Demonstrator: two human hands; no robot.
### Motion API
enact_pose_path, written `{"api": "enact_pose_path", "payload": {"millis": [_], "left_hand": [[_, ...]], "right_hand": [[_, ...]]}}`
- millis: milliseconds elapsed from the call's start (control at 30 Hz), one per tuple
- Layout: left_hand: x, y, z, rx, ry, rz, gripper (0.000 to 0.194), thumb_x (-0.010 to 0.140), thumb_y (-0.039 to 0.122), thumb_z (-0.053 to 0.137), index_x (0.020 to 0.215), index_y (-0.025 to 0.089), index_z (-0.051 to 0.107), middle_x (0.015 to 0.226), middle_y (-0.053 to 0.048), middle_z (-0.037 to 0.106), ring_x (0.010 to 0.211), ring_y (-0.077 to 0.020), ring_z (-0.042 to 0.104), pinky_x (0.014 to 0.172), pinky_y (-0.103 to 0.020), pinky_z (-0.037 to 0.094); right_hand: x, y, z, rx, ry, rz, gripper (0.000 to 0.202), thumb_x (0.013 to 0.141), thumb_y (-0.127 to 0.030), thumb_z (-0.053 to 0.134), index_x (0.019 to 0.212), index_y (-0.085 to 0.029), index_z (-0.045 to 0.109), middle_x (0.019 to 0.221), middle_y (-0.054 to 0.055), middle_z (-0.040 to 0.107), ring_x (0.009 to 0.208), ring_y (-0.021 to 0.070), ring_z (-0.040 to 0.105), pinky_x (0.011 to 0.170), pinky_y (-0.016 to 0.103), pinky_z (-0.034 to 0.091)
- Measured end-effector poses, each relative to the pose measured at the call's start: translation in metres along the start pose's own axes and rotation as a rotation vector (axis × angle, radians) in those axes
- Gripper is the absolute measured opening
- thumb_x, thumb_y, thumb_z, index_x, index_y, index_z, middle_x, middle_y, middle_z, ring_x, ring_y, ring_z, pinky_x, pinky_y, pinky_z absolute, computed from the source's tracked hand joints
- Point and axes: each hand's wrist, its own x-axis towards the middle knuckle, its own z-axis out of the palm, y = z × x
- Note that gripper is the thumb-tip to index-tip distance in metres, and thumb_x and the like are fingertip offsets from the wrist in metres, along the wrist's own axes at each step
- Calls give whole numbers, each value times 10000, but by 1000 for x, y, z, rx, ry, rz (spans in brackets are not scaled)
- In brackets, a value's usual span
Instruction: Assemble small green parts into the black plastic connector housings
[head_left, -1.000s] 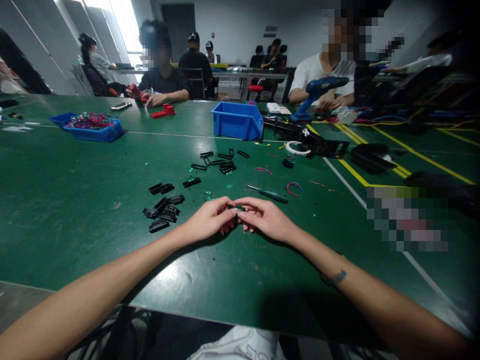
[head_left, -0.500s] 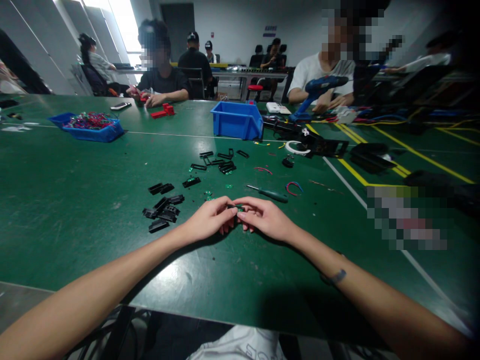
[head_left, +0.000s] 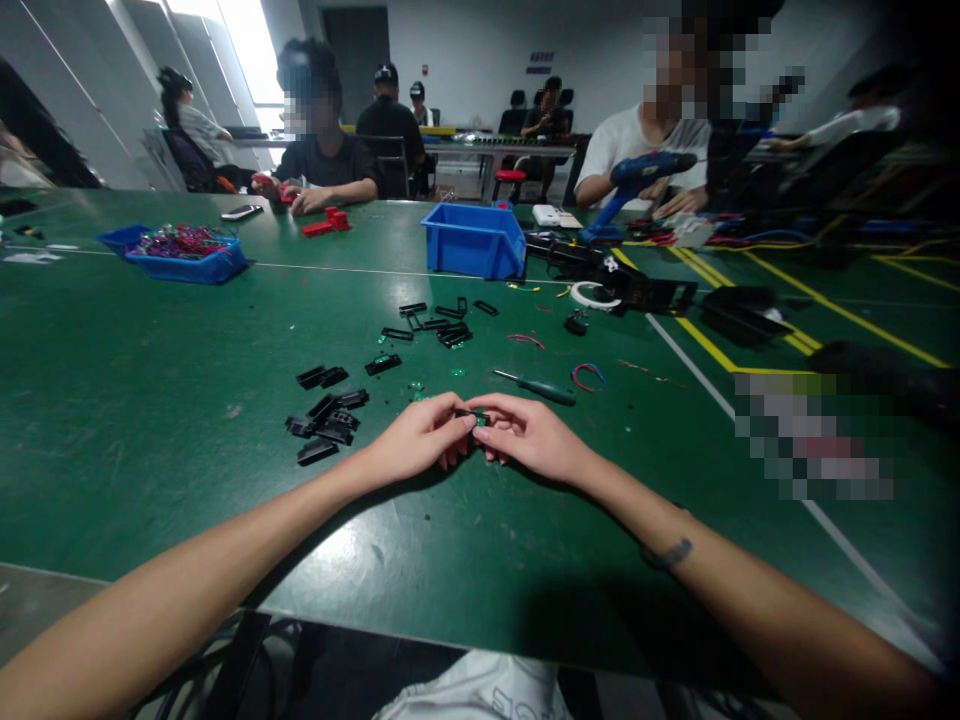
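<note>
Since L hand (head_left: 412, 438) and R hand (head_left: 538, 438) pinch a small blk/grn part (head_left: 481, 421) w/ nearly closed fingers, uneven thumb pressure could flick it onto tbl (head_left: 450, 550).

We cannot read anything with certainty: the wall sign (head_left: 541, 60) at twelve o'clock and lettering (head_left: 529, 704) on white clothing (head_left: 469, 690) at six are unclear.

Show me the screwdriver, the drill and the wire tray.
Screwdriver (head_left: 547, 391): head view, on its green handle.
Drill (head_left: 614, 208): head view, on its blue handle.
Wire tray (head_left: 191, 271): head view, on its blue front wall.
</note>
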Motion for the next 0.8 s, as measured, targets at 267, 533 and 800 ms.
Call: {"api": "enact_pose_path", "payload": {"millis": [267, 533, 800], "left_hand": [[0, 1, 1, -9, -1, 1, 341, 975, 485, 538, 985, 145, 565, 693, 8, 604, 554, -100, 568, 529, -218, 481], [-1, 1, 0, 6, 1, 2, 328, 976, 469, 544, 966, 141, 564, 688, 8, 602, 556, -101, 570, 534, -218, 482], [1, -1, 0, 5, 6, 9, 333, 973, 472, 547, 959, 139, 560, 693, 4, 609, 551, -99, 571, 529, -215, 475]], "right_hand": [[0, 2, 0, 4, -6, 1, 417, 912, -368, 675, 1289, -205, 605, 974, 55, 721, 669, 148, 653, 614, 284, 550], [0, 0, -1, -10, -6, 0, 397, 916, -376, 667, 1270, -204, 609, 967, 51, 715, 672, 149, 655, 617, 283, 552], [0, 0, -1, -37, -6, -5, 437, 923, -399, 661, 1308, -200, 605, 949, 55, 723, 664, 154, 662, 617, 290, 557]]}}
